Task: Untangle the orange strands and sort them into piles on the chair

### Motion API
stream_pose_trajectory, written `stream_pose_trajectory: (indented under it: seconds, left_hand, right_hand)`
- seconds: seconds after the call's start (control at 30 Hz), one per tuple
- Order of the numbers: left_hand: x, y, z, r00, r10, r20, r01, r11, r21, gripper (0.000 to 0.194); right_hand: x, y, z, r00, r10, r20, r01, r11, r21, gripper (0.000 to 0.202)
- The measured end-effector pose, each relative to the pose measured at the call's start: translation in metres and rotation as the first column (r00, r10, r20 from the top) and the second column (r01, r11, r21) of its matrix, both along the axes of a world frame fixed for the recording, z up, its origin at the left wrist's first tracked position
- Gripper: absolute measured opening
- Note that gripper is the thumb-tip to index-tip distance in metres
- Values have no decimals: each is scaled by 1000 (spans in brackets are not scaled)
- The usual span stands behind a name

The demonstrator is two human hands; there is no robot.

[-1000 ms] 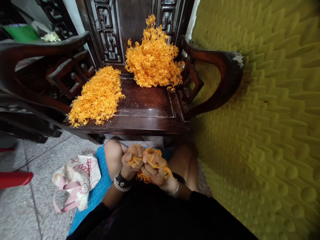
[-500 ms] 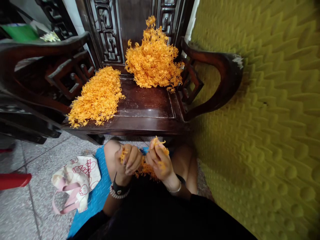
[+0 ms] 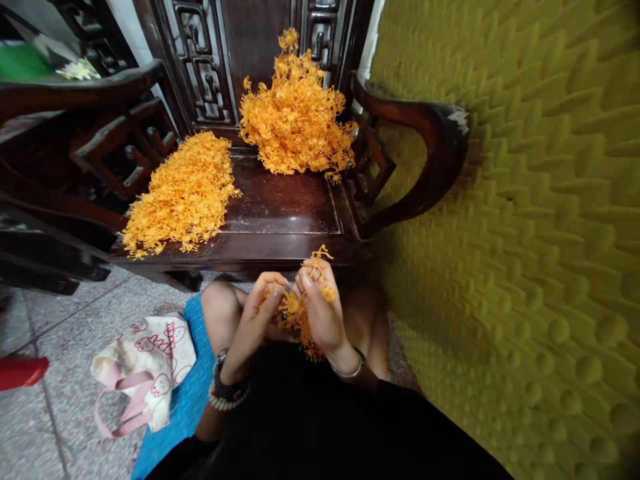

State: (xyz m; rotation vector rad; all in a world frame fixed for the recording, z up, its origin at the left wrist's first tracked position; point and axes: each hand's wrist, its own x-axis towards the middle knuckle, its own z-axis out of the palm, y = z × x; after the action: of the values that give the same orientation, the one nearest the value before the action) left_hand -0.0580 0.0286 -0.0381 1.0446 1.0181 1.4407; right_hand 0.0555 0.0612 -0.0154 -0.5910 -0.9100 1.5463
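My left hand is closed, thumb pressed against bent fingers, with bits of orange showing around them. My right hand is closed too, pinching an orange spidery plastic piece whose thin prongs stick up above the fingertips. The fingertips of both hands nearly meet. Between and below them, over my lap, lies a clump of orange spidery pieces. On the chair seat ahead are a flat, spread heap of orange pieces at left and a taller pile of orange pieces at right.
The dark carved wooden chair stands ahead. A yellow embossed wall rises at right. A white bag with pink straps lies at left beside a blue mat. A red object pokes in at far left.
My left hand has turned and come closer to my right hand. The right hand has risen slightly, and the clump between them shows more. The whole view has shifted a little.
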Motion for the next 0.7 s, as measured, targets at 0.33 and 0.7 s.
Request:
stream_pose_trajectory:
  seconds: [0.33,0.7]
  left_hand:
    - [6,0,0,933,-358,21,359,932,-46,43]
    - [39,14,-40,586,-328,741,413,907,74,43]
  right_hand:
    - [15,12,14,953,153,260,-142,988,-60,27]
    - [7,19,29,924,276,-264,-326,931,-166,31]
